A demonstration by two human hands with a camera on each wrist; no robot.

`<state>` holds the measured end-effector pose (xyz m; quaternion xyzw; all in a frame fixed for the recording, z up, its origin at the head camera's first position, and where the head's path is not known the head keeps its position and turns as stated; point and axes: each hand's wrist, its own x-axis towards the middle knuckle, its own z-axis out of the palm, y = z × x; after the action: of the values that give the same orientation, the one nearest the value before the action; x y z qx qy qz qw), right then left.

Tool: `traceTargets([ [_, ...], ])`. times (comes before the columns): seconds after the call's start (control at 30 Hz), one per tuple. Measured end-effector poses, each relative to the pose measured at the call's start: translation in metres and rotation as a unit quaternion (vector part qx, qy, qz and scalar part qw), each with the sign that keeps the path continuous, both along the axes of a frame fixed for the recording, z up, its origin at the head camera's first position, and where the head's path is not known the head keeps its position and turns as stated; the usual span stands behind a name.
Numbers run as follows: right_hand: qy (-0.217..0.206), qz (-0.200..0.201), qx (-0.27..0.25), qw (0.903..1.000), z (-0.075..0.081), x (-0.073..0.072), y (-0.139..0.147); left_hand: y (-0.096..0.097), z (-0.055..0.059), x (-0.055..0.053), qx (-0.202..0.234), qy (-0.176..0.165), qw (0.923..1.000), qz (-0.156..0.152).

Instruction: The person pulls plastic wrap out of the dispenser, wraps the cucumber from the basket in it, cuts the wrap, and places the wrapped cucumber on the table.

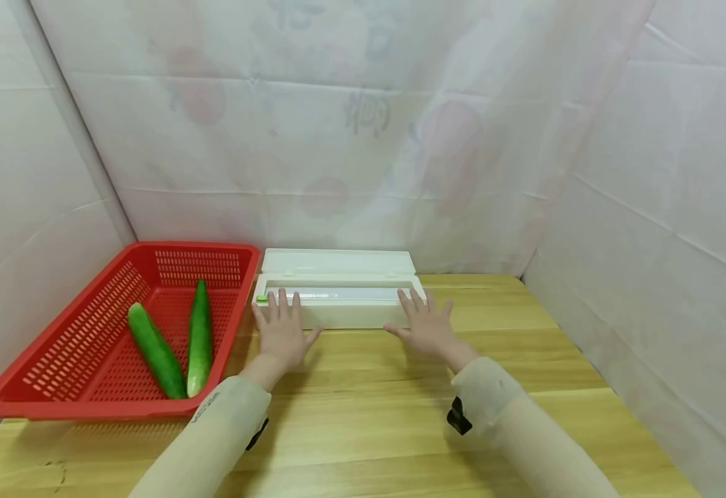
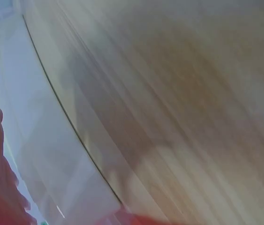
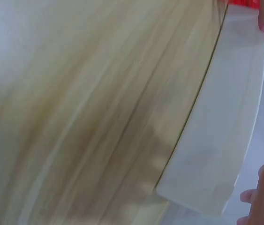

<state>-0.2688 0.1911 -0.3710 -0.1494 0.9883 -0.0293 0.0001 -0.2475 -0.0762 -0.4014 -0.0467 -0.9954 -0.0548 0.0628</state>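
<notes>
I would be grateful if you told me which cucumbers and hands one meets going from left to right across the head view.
The first cucumber, which slants more, then the second cucumber, the left hand, and finally the right hand.

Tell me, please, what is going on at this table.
A person's left hand and right hand, fingers spread, are near opposite ends of a white cling film dispenser on the wooden table. Its lid is open. Neither hand grips anything; whether they touch it is hard to tell. To its left, two cucumbers lie in a red plastic basket.
</notes>
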Motion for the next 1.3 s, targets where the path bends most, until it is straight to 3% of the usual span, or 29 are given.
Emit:
traceTargets([
  [0.13, 0.021, -0.004, 0.001, 0.9998, 0.001, -0.010, 0.007, -0.002, 0.000, -0.005, -0.001, -0.005, 0.9999, 0.012],
  [0.4, 0.112, 0.005, -0.028, 0.9933, -0.005, -0.034, 0.019, -0.002, 0.003, -0.008, -0.022, -0.014, 0.9994, 0.024],
  [0.6, 0.115, 0.009, -0.025, 0.9930, -0.002, -0.046, 0.016, -0.004, 0.003, -0.013, -0.025, -0.003, 0.9993, 0.026],
  [0.9, 0.138, 0.039, -0.009, 0.9896, 0.001, -0.058, 0.011, -0.009, 0.012, -0.029, -0.008, 0.074, 0.9966, 0.036],
  [1.3, 0.170, 0.031, -0.033, 0.9845, -0.006, -0.067, 0.008, -0.013, 0.018, -0.038, -0.012, 0.053, 0.9976, 0.044],
])
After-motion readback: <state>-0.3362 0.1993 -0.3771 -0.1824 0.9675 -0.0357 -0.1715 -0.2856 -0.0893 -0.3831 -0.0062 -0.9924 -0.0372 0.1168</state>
